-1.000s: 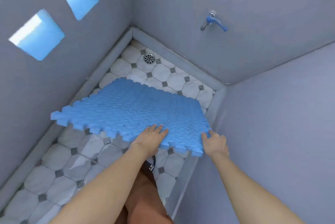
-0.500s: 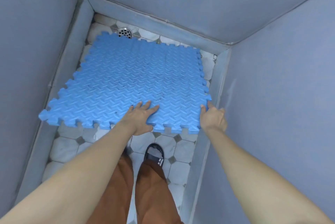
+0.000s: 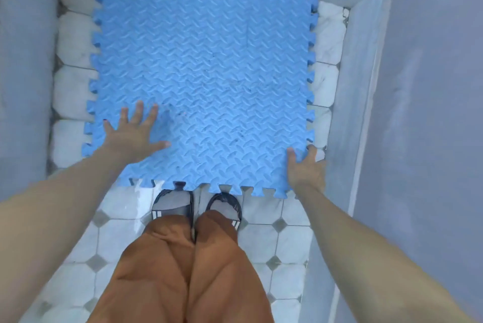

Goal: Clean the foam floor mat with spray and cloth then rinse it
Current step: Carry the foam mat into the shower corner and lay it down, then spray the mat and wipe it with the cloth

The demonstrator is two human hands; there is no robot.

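Lying flat ahead, the blue interlocking foam floor mat point(image 3: 203, 74) has the left hand point(image 3: 134, 137) spread on its near-left part; the right hand point(image 3: 304, 168) grips its near-right corner.

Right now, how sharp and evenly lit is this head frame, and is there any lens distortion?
Head view: soft, even light, no glare; the foam mat shows its tread pattern clearly in the middle, the tiled floor along the far left edge smears with blur, and the walls bow from wide-angle distortion.
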